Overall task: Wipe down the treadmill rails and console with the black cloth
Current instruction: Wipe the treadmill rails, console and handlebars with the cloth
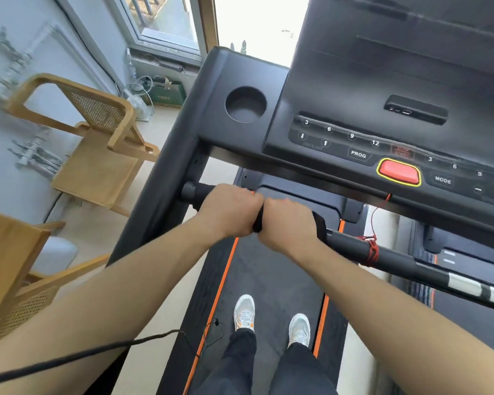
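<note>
A black horizontal handrail crosses the treadmill below the console. The black cloth is wrapped around the rail's left part. My left hand and my right hand sit side by side, knuckles touching, both closed around the cloth-covered rail. A strip of cloth shows between the two hands and past the right hand. The console has a red stop button, number keys and a round cup holder.
A red safety cord is wound around the rail right of my hands. Two wooden cane chairs stand left of the treadmill. My feet stand on the belt. A black cable crosses my left forearm.
</note>
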{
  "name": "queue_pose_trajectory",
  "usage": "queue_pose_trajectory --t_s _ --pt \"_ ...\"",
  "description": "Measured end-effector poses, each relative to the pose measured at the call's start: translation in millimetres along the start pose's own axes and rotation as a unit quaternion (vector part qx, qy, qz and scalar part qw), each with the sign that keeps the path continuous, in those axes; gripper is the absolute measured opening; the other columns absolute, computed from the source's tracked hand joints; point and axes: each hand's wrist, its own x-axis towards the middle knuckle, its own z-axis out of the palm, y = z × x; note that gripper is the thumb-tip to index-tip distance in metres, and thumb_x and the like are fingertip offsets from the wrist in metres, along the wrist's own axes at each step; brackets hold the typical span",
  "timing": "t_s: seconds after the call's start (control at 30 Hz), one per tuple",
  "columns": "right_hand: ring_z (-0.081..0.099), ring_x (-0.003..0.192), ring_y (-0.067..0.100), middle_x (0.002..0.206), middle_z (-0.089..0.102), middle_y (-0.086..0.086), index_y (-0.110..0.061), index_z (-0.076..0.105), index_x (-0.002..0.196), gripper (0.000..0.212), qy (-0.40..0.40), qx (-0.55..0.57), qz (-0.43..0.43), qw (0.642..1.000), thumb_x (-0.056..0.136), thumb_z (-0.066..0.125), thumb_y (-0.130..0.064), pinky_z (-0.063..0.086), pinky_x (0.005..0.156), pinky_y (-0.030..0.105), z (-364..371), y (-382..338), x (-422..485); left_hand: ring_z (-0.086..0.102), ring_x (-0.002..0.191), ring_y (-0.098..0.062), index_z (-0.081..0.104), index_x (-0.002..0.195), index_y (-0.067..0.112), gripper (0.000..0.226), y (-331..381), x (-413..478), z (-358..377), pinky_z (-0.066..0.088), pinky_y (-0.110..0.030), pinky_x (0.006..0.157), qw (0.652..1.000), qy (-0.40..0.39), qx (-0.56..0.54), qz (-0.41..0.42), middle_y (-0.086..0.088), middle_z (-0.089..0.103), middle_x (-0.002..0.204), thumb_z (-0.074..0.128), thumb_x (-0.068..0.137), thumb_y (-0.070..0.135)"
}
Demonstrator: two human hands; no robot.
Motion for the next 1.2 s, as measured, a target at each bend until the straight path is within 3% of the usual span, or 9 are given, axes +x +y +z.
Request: queue_pose_trajectory --t_s 0.17,0.23,0.37,0.43,0.7,0.87,1.0,1.07,1.2 --pt "0.067 0.076 0.022 0.084 0.069 0.004 -0.013 0.070 0.088 0.029 -0.281 0.148 -0.026 0.948 0.065 0.081 -0.029 0.059 0.069 0.036 -29 5 39 0.058 0.071 -0.017 0.056 0.074 0.029 0.025 -21 30 -41 0.051 -0.033 0.069 0.928 -0.333 -0.168 -0.025 0.008 0.057 0.073 0.077 0.070 0.041" --pt "0.063 0.070 0.021 0.081 0.067 0.003 -0.015 0.066 0.086 0.023 -0.235 0.137 -0.008 0.962 0.070 0.077 -0.028 0.053 0.060 0.034 -22 1 35 0.059 0.069 -0.020 0.058 0.078 0.028 0.023 -25 21 -29 0.048 -0.032 0.063 0.956 -0.269 -0.117 -0.021 0.007 0.058 0.073 0.072 0.071 0.044" --pt "0.063 0.058 0.027 0.069 0.064 0.001 -0.016 0.060 0.078 0.021 0.124 -0.032 -0.011 0.992 0.065 0.076 -0.013 0.032 0.050 0.028 17 -24 3 0.052 0.044 -0.028 0.051 0.068 0.016 0.026 -26 -15 21 0.026 -0.027 0.049 0.991 0.125 0.045 0.020 -0.003 0.054 0.054 0.076 0.060 0.014" --pt "0.064 0.059 0.028 0.070 0.064 0.002 -0.015 0.059 0.079 0.024 0.175 -0.051 -0.016 0.983 0.062 0.076 -0.011 0.031 0.050 0.028 18 -28 5 0.052 0.044 -0.028 0.049 0.066 0.015 0.026 -27 -17 25 0.025 -0.027 0.049 0.988 0.147 0.055 0.011 -0.003 0.054 0.054 0.075 0.059 0.012" --pt "0.071 0.077 0.020 0.091 0.074 0.004 -0.016 0.073 0.094 0.035 -0.328 0.206 -0.033 0.921 0.062 0.086 -0.025 0.061 0.072 0.034 -30 -15 63 0.060 0.066 -0.017 0.057 0.070 0.027 0.026 -49 25 -37 0.052 -0.031 0.067 0.906 -0.373 -0.195 -0.052 0.007 0.060 0.071 0.082 0.069 0.035" --pt "0.064 0.071 0.026 0.084 0.067 0.004 -0.014 0.063 0.087 0.015 -0.084 0.087 -0.027 0.992 0.074 0.069 -0.020 0.042 0.057 0.031 -11 -31 34 0.064 0.063 -0.027 0.059 0.080 0.021 0.019 -43 -12 8 0.041 -0.030 0.052 0.999 -0.040 0.009 -0.014 0.001 0.065 0.072 0.072 0.073 0.034" --pt "0.059 0.047 0.027 0.061 0.060 0.003 -0.015 0.057 0.071 0.028 0.205 -0.037 -0.038 0.977 0.054 0.077 -0.005 0.022 0.048 0.027 21 -44 15 0.051 0.051 -0.028 0.050 0.070 0.014 0.021 -44 -25 39 0.040 -0.036 0.046 0.979 0.192 0.071 0.010 -0.007 0.053 0.059 0.064 0.070 -0.002" --pt "0.062 0.052 0.027 0.067 0.063 0.003 -0.016 0.060 0.077 0.023 0.182 -0.039 -0.050 0.981 0.060 0.076 -0.011 0.025 0.048 0.027 18 -44 21 0.057 0.055 -0.030 0.053 0.074 0.014 0.013 -45 -24 31 0.038 -0.035 0.049 0.989 0.144 0.030 -0.002 -0.008 0.057 0.063 0.063 0.074 0.006" --pt "0.064 0.068 0.021 0.084 0.068 0.002 -0.015 0.064 0.090 0.026 -0.198 0.136 -0.051 0.969 0.070 0.076 -0.027 0.049 0.058 0.030 -20 -39 54 0.058 0.066 -0.019 0.058 0.078 0.024 0.022 -61 2 -20 0.040 -0.029 0.058 0.960 -0.258 -0.105 -0.041 0.007 0.056 0.070 0.074 0.074 0.039"
